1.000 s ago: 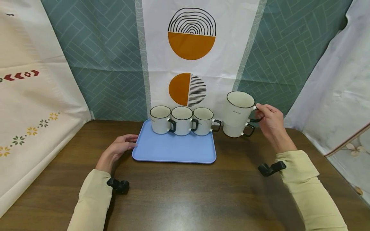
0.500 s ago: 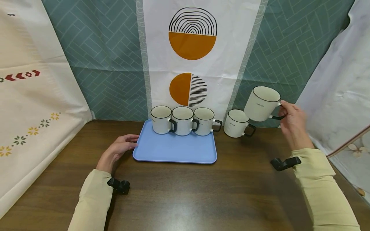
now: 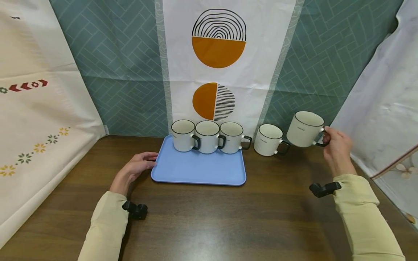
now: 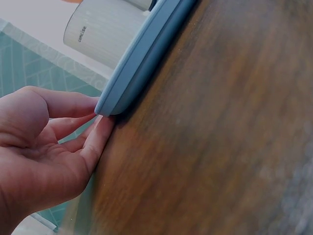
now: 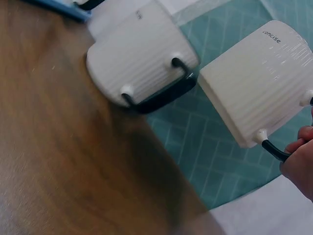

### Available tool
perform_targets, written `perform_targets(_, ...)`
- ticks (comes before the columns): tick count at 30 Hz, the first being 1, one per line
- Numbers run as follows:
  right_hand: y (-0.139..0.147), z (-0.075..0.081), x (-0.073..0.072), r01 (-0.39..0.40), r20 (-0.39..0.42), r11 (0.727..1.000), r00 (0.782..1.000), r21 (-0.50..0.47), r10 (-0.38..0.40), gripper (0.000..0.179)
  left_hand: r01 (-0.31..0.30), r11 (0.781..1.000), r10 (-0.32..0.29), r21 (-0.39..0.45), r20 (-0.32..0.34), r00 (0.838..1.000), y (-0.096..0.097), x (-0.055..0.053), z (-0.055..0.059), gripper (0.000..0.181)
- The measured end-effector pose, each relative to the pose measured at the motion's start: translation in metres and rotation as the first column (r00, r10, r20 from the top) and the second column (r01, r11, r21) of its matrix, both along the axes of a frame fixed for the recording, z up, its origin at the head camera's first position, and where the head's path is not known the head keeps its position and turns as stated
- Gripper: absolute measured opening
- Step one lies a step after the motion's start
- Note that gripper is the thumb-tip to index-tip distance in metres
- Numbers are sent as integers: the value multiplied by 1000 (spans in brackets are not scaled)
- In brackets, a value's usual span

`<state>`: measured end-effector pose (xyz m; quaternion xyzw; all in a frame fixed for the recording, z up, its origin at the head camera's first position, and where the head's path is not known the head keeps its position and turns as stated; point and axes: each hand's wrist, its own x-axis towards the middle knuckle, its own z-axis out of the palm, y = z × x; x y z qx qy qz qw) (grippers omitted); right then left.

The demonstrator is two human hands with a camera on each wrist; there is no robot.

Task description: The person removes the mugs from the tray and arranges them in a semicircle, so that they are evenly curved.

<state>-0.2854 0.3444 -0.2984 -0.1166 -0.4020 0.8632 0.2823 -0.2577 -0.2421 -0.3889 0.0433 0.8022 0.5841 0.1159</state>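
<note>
My right hand (image 3: 339,148) grips the black handle of a white, black-rimmed mug (image 3: 303,130). In the right wrist view this held mug (image 5: 261,81) hangs upright or slightly tilted, apart from the tabletop. Just left of it, another white mug (image 3: 267,141) stands on the table, its handle turned right. My left hand (image 3: 138,166) pinches the left edge of a blue tray (image 3: 199,170). The left wrist view has the thumb above the rim and fingers below. Along the tray's back edge stand three mugs side by side: left (image 3: 181,137), middle (image 3: 206,139) and right (image 3: 230,139).
The brown wooden table (image 3: 209,221) stretches in front of the tray. A green patterned cloth (image 3: 130,90) with a white printed panel (image 3: 179,72) hangs right behind the mugs. Pale cloths flank the table at left (image 3: 42,119) and right (image 3: 385,108).
My right hand has carried its mug from above the standing mug to the right, then lowered it beside that mug. My left hand and the tray have stayed in place.
</note>
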Motion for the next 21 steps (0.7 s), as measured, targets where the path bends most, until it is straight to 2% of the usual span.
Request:
perform_targets(5,5,-18,-2,13,68,1000,998,28,-15,40,-22,1000,22,6,28,999,4,-1,0,52)
perform_targets(12,5,-45,-4,41,104,998,994,-38,-36,39,-19,1000,18,12,31,999,3,-1,-1,52)
perform_targets(21,5,-60,-5,26,150,994,989,-108,-9,40,-38,999,37,14,44,998,2,-3,-2,52)
